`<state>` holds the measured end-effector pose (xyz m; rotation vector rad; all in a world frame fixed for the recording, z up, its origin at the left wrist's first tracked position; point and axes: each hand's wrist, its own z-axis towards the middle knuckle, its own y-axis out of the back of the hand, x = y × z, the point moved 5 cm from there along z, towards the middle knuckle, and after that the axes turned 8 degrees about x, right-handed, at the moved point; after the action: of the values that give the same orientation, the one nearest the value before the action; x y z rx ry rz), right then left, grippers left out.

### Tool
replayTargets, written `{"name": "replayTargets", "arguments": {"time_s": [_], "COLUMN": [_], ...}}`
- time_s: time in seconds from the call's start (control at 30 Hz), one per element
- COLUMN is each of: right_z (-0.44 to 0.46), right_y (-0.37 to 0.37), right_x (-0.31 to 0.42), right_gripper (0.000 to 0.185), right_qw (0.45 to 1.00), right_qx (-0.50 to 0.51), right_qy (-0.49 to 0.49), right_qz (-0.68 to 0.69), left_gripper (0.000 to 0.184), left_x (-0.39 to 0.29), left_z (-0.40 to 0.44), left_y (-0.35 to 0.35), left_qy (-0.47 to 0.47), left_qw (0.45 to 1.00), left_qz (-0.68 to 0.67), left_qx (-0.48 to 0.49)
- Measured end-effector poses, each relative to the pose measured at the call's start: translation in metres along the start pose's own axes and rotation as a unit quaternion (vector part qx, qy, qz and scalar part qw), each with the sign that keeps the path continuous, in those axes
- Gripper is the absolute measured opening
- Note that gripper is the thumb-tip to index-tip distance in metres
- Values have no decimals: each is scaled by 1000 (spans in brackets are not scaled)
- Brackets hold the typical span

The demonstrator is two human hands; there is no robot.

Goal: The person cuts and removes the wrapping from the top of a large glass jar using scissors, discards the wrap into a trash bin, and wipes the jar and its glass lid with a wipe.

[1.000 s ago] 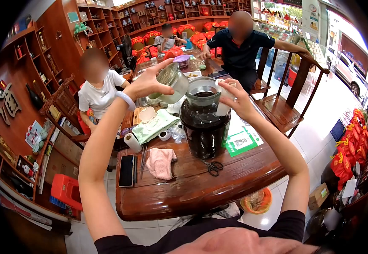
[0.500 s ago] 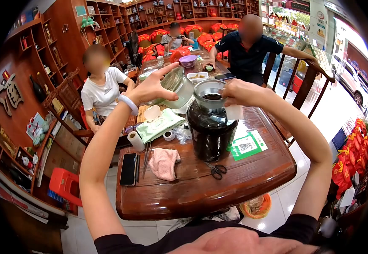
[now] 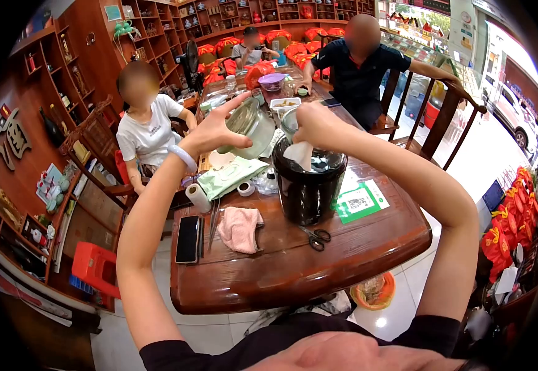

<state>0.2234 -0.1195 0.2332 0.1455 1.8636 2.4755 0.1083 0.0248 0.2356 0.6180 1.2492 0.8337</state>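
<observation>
A large glass jar of dark liquid [image 3: 309, 195] stands upright on the wooden table [image 3: 281, 275] in front of me. My left hand [image 3: 214, 131] is curled round a clear, rounded glass lid [image 3: 260, 128], held tilted just left of the jar's neck. At the jar's mouth, my right hand [image 3: 320, 127] pinches a white tissue [image 3: 300, 154], which hangs against the front of the neck. That hand hides most of the rim. Near the jar's base lie black scissors [image 3: 316, 238], with a pink cloth [image 3: 240, 229] to their left.
A green wipes packet [image 3: 232, 178], a paper roll [image 3: 197, 198] and a phone [image 3: 188, 239] lie on the left. A green QR card [image 3: 363, 201] lies right of the jar. One person [image 3: 151, 123] sits left, another [image 3: 362, 68] right, one further back.
My right hand has moved left across the jar's mouth, bringing the tissue from the right side to the front left of the neck. My left hand keeps hold of the glass lid.
</observation>
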Motion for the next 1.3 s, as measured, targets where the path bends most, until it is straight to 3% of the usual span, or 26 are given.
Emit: {"name": "replayTargets", "arguments": {"time_s": [0.07, 0.13, 0.2, 0.23, 0.33, 0.4, 0.43, 0.53, 0.6, 0.67, 0.7, 0.73, 0.93, 1.03, 1.07, 1.17, 1.27, 1.3], "right_z": [-5, -15, -25, -30, -42, -50, -47, -43, -44, -41, -36, -30, -4, 12, 16, 31, 36, 35], "right_y": [15, 31, 42, 41, 38, 26, 11, -21, -22, -18, -15, -13, -9, -12, -13, -19, -2, 11], "right_x": [-16, -36, -55, -60, -67, -55, -57, -50, -51, -47, -47, -45, -12, -6, 0, -1, -13, -21], "right_gripper": [27, 24, 22, 22, 15, 19, 22, 17, 23, 22, 26, 27, 29, 30, 32, 32, 30, 30], "right_qw": [972, 939, 908, 907, 938, 945, 942, 979, 980, 995, 999, 997, 994, 999, 998, 996, 993, 975], "right_qx": [-3, -121, -161, -163, -284, -316, -325, -200, -194, -53, 16, 33, 73, -22, -13, -87, -83, -79], "right_qy": [-81, -5, 8, 8, -4, 40, 56, 29, 35, 73, 47, 40, 83, -34, -55, -30, -85, -108], "right_qz": [221, 322, 388, 388, 200, 67, 62, -5, 22, 35, 21, 50, -3, 13, 13, -9, 24, 180], "left_gripper": [96, 96, 96, 96, 96, 96, 96, 96, 96, 97, 97, 97, 96, 96, 97, 97, 98, 98], "left_x": [-5, -6, 3, 5, 9, 14, 13, 8, 6, 9, 12, 14, 25, 25, 26, 27, 24, 24], "left_z": [-9, -18, -24, -26, -28, -27, -26, -29, -32, -34, -34, -34, -33, -33, -32, -33, -34, -35], "left_y": [1, 3, 4, 4, 3, -2, -4, -8, -10, -12, -13, -13, -17, -19, -19, -22, -23, -23], "left_qy": [-3, 15, 34, 30, 34, 36, 27, 37, 28, 32, 28, 24, 9, 29, 29, 49, 60, 56], "left_qw": [1000, 999, 998, 997, 997, 997, 998, 998, 999, 998, 998, 999, 998, 998, 998, 995, 993, 994], "left_qz": [-19, -42, -55, -69, -60, -70, -52, -50, -34, -48, -47, -46, -54, -61, -60, -89, -105, -95], "left_qx": [-13, -14, -16, -14, -22, -23, -22, -17, -4, -1, -3, -6, -8, -11, -16, -11, -9, -16]}}
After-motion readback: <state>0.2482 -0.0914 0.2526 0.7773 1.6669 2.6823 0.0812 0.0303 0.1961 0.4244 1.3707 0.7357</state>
